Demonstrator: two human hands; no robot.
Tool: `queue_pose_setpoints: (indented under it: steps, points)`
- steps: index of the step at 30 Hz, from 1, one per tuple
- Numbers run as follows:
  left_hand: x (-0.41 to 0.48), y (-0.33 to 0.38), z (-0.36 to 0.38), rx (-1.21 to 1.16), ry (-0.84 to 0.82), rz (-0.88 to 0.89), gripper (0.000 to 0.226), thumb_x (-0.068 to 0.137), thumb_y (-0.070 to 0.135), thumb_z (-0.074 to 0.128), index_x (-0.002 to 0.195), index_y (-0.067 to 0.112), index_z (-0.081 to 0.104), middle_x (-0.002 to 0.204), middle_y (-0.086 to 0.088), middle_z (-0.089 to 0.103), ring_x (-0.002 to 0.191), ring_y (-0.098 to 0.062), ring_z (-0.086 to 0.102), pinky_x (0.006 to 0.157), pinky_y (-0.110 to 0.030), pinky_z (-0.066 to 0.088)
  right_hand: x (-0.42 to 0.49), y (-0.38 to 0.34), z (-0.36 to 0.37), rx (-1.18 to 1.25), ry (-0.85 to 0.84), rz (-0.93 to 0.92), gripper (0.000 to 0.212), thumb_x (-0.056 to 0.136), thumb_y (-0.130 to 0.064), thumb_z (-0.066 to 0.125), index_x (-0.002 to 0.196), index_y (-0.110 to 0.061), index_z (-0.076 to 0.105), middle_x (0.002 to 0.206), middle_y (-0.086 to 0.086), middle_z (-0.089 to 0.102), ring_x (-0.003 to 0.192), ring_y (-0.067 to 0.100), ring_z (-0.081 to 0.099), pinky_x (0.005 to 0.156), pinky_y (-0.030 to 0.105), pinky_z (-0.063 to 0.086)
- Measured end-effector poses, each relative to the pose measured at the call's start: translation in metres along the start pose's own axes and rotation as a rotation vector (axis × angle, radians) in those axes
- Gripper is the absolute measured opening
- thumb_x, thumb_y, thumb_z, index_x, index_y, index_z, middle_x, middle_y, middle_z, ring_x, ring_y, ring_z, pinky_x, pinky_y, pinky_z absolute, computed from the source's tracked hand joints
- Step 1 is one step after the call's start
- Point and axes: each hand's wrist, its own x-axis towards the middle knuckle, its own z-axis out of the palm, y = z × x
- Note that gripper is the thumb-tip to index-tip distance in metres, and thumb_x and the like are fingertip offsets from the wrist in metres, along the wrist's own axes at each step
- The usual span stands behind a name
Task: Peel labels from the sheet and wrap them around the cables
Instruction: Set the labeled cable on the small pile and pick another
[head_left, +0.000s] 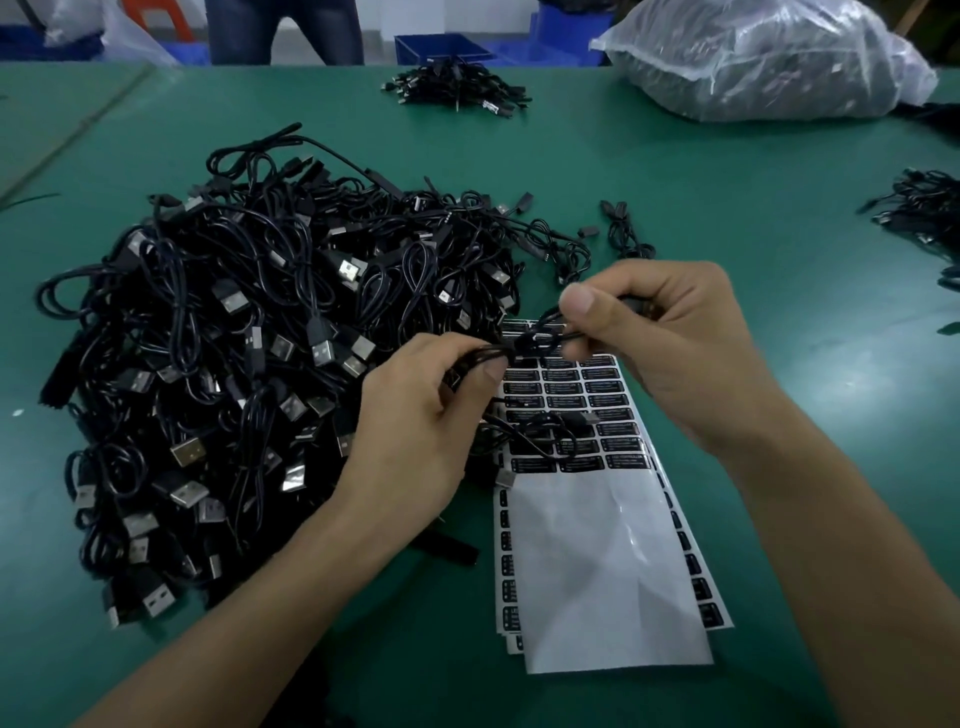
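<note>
Head view: left hand and right hand both pinched one cable over sheet, by near edge of worktop; wrapping step, likely; next needs firm press along cable.

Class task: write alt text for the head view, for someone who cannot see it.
The left hand and right hand pinch a black cable above a label sheet on a green table. A big cable pile lies to the left; a small pile and a plastic bag sit behind.

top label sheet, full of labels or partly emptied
Partly emptied. The top label sheet carries rows of black labels only at its far end; its near half is bare, glossy white backing.
</note>
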Motion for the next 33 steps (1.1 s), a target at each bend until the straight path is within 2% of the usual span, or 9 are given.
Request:
queue_pose_setpoints:
  steps: [4,8,14,18,20,22,26,29,33]
  points:
    - [-0.004,-0.004,0.001,0.083,-0.029,0.010,0.028,0.092,0.016,0.071,0.114,0.033,0.066,0.075,0.027,0.056,0.057,0.003,0.056,0.057,-0.007,0.045,-0.002,0.003,-0.001,0.133,0.104,0.009,0.019,0.076,-0.035,0.081,0.072,-0.017,0.075,0.069,0.004,0.066,0.060,0.015,0.064,0.063,0.024,0.053]
    - [-0.003,-0.003,0.001,0.316,-0.103,0.023,0.038,0.097,0.024,0.064,0.135,0.023,0.059,0.112,0.022,0.050,0.075,0.005,0.054,0.070,-0.009,0.043,-0.003,0.001,-0.001,0.289,0.109,-0.045,0.016,0.076,-0.034,0.076,0.071,-0.018,0.075,0.070,0.002,0.067,0.060,0.012,0.062,0.062,0.021,0.053]
    - [0.000,-0.001,-0.004,0.278,-0.015,0.099,0.023,0.102,0.032,0.049,0.109,0.025,0.069,0.098,0.018,0.055,0.091,0.001,0.057,0.072,-0.014,0.049,-0.004,-0.004,-0.005,0.485,0.138,-0.037,0.028,0.094,-0.018,0.066,0.066,-0.020,0.074,0.067,-0.004,0.068,0.060,0.006,0.062,0.059,0.017,0.051]
    - [-0.001,0.003,-0.005,0.212,0.013,0.146,0.009,0.104,0.028,0.051,0.102,0.029,0.060,0.081,0.013,0.059,0.072,-0.009,0.055,0.057,-0.026,0.044,-0.002,-0.009,-0.005,0.658,0.248,0.008,0.030,0.093,-0.019,0.063,0.064,-0.015,0.069,0.062,-0.002,0.067,0.054,0.006,0.060,0.059,0.020,0.052]
    - [-0.002,0.005,-0.006,0.276,-0.039,0.099,0.012,0.101,0.029,0.056,0.108,0.038,0.054,0.090,0.017,0.065,0.073,-0.002,0.059,0.057,-0.022,0.044,0.000,-0.017,-0.014,0.856,0.284,-0.002,0.025,0.086,-0.026,0.065,0.066,-0.013,0.069,0.060,-0.003,0.066,0.054,0.006,0.062,0.059,0.022,0.053]
    - [-0.003,0.004,-0.005,0.425,-0.091,0.045,0.021,0.097,0.029,0.061,0.115,0.041,0.057,0.107,0.022,0.063,0.086,0.003,0.060,0.072,-0.021,0.047,0.002,-0.027,-0.029,0.982,0.289,-0.048,0.028,0.089,-0.031,0.060,0.069,-0.013,0.069,0.060,-0.005,0.065,0.056,0.006,0.064,0.057,0.021,0.052]
    - [-0.002,0.005,-0.004,0.487,-0.105,-0.004,0.031,0.095,0.023,0.063,0.122,0.038,0.061,0.115,0.023,0.058,0.092,0.000,0.053,0.083,-0.025,0.045,0.001,-0.029,-0.038,0.587,0.326,0.063,0.028,0.090,-0.042,0.060,0.072,-0.021,0.058,0.060,-0.009,0.053,0.049,0.004,0.049,0.050,0.018,0.039]
    - [-0.002,0.002,-0.003,0.404,-0.067,-0.008,0.032,0.097,0.022,0.061,0.124,0.038,0.059,0.111,0.024,0.063,0.080,0.008,0.054,0.072,-0.010,0.039,-0.003,-0.020,-0.029,0.501,0.256,0.110,0.028,0.086,-0.040,0.067,0.069,-0.019,0.059,0.062,-0.006,0.051,0.048,0.006,0.046,0.048,0.019,0.039]
    - [-0.003,0.010,-0.006,-0.069,0.027,0.008,0.027,0.105,0.033,0.042,0.113,0.036,0.067,0.097,0.021,0.071,0.061,0.003,0.058,0.053,-0.010,0.042,-0.003,-0.007,-0.016,0.655,0.057,0.143,0.029,0.070,-0.038,0.085,0.078,-0.015,0.069,0.066,-0.003,0.060,0.051,0.008,0.051,0.050,0.019,0.042]
